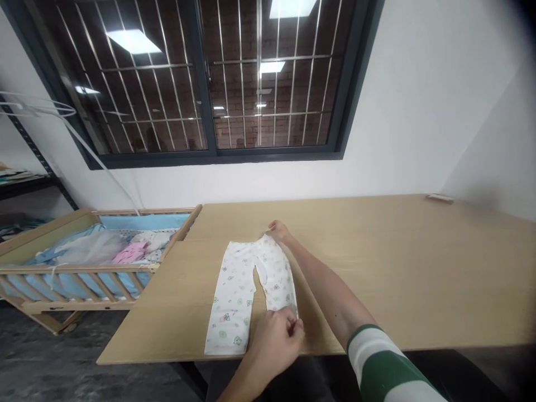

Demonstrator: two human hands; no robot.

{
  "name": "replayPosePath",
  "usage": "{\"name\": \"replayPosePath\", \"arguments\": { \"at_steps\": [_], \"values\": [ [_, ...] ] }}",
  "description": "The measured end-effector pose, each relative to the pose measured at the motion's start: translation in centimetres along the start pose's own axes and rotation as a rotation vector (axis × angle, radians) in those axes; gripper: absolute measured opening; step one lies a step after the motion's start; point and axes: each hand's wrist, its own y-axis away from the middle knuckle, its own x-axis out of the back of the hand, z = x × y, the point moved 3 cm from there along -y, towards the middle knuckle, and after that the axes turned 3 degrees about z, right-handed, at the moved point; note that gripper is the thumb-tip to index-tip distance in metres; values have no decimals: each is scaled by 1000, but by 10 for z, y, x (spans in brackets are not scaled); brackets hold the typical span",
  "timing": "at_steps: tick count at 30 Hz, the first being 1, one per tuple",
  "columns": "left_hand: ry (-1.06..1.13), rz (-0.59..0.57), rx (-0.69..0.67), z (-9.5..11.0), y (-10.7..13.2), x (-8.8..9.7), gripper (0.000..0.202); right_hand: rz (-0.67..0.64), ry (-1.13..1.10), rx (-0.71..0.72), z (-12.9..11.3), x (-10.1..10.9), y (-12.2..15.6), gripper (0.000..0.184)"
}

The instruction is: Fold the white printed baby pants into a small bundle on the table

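A pair of small white baby pants (234, 293) with green and pink prints lies flat on the table (377, 268), waistband away from me and legs toward me. My right hand (278, 230) reaches to the far side, its fingers pinched on the right corner of the waistband. Closer to me, my left hand (278, 338) is closed at the bottom of the right pant leg, covering the hem there. The left pant leg lies spread near the table's front edge, untouched.
A wooden crib (79, 269) with blue lining stands left of the table, holding cloth items and a pink garment (130, 252). Behind the table is a barred window (218, 156). A small flat object (439, 197) lies at the far right. Shelves (25, 187) stand at far left.
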Motion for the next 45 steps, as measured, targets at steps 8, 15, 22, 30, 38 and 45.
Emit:
{"name": "replayPosePath", "arguments": {
  "at_steps": [8,15,22,30,38,45],
  "values": [
    [-18,285,213,-66,62,58,30,-13,-158,41,-71,-52,6,32],
    [-568,230,522,-113,95,90,22,-7,-162,53,-100,-119,22,27],
    [-714,318,463,-128,99,82,28,-73,-91,145,-115,-133,38,18],
    [-929,718,-252,-117,104,20,49,-582,-32,914,-134,-103,175,63],
    [-1100,689,-279,-147,111,-24,59,-888,74,1087,-88,-93,251,63],
    [-1150,694,-283,-144,111,-18,60,-644,288,858,-65,-123,126,68]
  ]
}}
